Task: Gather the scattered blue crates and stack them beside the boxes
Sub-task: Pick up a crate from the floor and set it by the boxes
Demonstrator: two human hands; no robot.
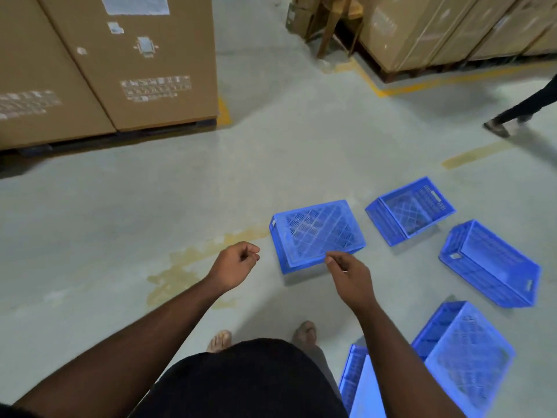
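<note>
Before the empty, loosely curled left hand (238, 260) and right hand (346, 268), the overturned blue lattice-plastic crate (316, 233) looks light and stiff, best gripped by its long rims.

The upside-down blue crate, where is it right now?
In the head view, the upside-down crate lies on the floor right of centre, beyond the right hand, left of an upright crate.

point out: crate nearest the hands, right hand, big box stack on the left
nearest blue crate (316, 233): head view, on its lattice face.
right hand (349, 271): head view, on the back of the hand.
cardboard boxes (135, 61): head view, on the labelled front face.
</note>
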